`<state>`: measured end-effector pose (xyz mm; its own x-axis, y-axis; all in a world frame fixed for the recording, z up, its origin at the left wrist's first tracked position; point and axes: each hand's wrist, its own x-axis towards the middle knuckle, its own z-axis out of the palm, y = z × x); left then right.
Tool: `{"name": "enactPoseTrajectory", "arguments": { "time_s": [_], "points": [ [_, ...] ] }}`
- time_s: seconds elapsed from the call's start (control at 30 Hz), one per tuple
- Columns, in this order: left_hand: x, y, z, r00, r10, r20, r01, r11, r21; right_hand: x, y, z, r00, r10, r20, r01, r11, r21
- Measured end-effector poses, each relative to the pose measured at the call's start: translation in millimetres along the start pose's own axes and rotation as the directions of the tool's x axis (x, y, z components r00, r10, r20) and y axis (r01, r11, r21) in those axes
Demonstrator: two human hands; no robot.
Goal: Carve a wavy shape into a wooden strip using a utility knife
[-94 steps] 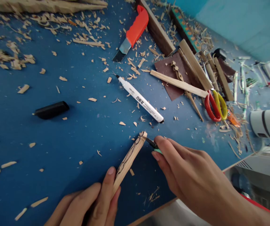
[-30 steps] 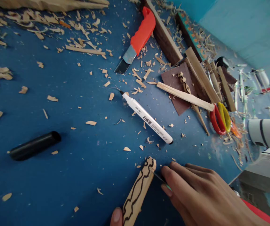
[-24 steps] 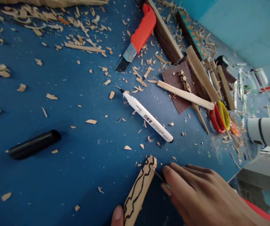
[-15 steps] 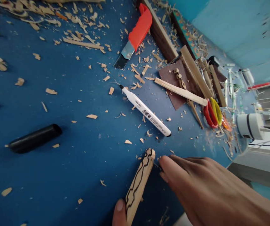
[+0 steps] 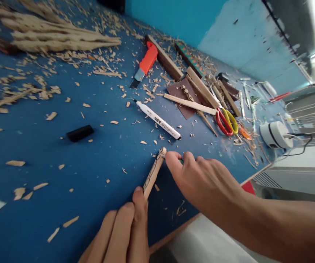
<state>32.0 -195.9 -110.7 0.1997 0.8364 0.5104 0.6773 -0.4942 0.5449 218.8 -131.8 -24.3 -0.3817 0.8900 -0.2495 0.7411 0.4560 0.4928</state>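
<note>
My left hand [image 5: 121,228] is closed around the lower part of a pale wooden stick [image 5: 153,173] with wavy black lines drawn along it. The stick slants upward, its far tip just left of my right hand [image 5: 192,173]. That hand is closed on a small carving knife, mostly hidden by the fingers; a bit of green handle [image 5: 181,161] peeks out between them, and the blade end is at the stick's tip. Beyond the stick lies an uncapped white marker [image 5: 158,119], with its black cap [image 5: 79,133] farther left.
Wood shavings litter the blue table [image 5: 91,160]. An orange-red cutter [image 5: 147,60] lies at the back, near wood blocks, brown sandpaper [image 5: 186,111], a thin stick [image 5: 190,104] and red-yellow scissors [image 5: 225,122]. A white round device [image 5: 275,135] stands right; a bundle of carved sticks [image 5: 58,38] lies upper left.
The view has pulled back and up, showing more table and more of both hands. The stick has turned so its drawn face shows less, and my right fingers are closer to its tip.
</note>
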Motion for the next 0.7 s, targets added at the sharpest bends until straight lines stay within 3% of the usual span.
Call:
{"name": "enactPoseTrajectory", "arguments": {
  "time_s": [0.2,0.3,0.37,0.4,0.43,0.5,0.57,0.63,0.7],
  "points": [
    [26,19,-12.0,0.998,0.031,0.054,-0.038,0.989,0.146,-1,11,6,0.985,0.023,-0.168,-0.001,0.991,0.13],
    [23,23,-17.8,0.991,0.049,0.126,-0.082,0.957,0.279,2,35,8,0.966,0.098,-0.238,-0.044,0.974,0.224],
    [19,25,-23.3,0.981,0.069,0.182,-0.136,0.914,0.383,3,57,12,0.968,0.121,-0.219,-0.027,0.92,0.392],
    [18,26,-26.4,0.982,0.072,0.175,-0.142,0.892,0.429,2,68,15,0.971,0.13,-0.199,-0.002,0.841,0.54],
    [19,27,-29.8,0.984,0.088,0.157,-0.151,0.877,0.457,1,77,18,0.978,0.116,-0.176,0.045,0.702,0.711],
    [22,32,-36.1,0.989,0.114,0.094,-0.145,0.873,0.466,-3,88,23,0.991,0.041,-0.131,0.118,0.224,0.967],
    [28,39,-40.3,0.992,0.115,0.048,-0.125,0.887,0.445,-6,91,27,0.99,-0.01,-0.14,0.132,-0.254,0.958],
    [35,46,-41.6,0.993,0.111,0.036,-0.115,0.895,0.43,-6,89,30,0.984,0.041,-0.176,0.172,-0.515,0.84],
    [43,51,-40.3,0.993,0.117,0.025,-0.116,0.899,0.423,-3,86,32,0.977,0.105,-0.186,0.21,-0.633,0.745]
  ]
}}
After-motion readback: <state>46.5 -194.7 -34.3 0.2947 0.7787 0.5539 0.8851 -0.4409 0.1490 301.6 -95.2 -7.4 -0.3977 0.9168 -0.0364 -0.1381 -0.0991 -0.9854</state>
